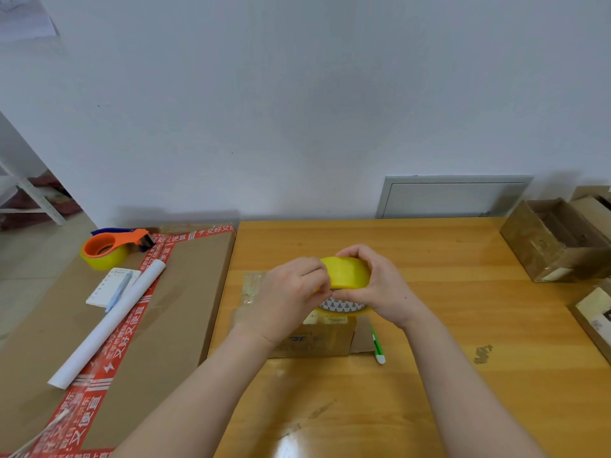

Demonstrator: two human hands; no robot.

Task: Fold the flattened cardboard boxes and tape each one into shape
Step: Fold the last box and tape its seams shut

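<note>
tape roll (347, 272) yellow, triangle-patterned core | dispenser (114, 244) orange | table (429, 325) honey-brown

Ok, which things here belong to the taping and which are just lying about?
Job: tape roll, left hand, right hand, small box.
Lying about: dispenser, notepad, blue pen, paper tube, green pen.

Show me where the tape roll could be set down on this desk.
Bare table lies between the green pen and the open box at right, also along the far edge by the wall. Centre is crowded: small box under the tape roll. The big carton at left carries dispenser, notepad, paper tube.
</note>
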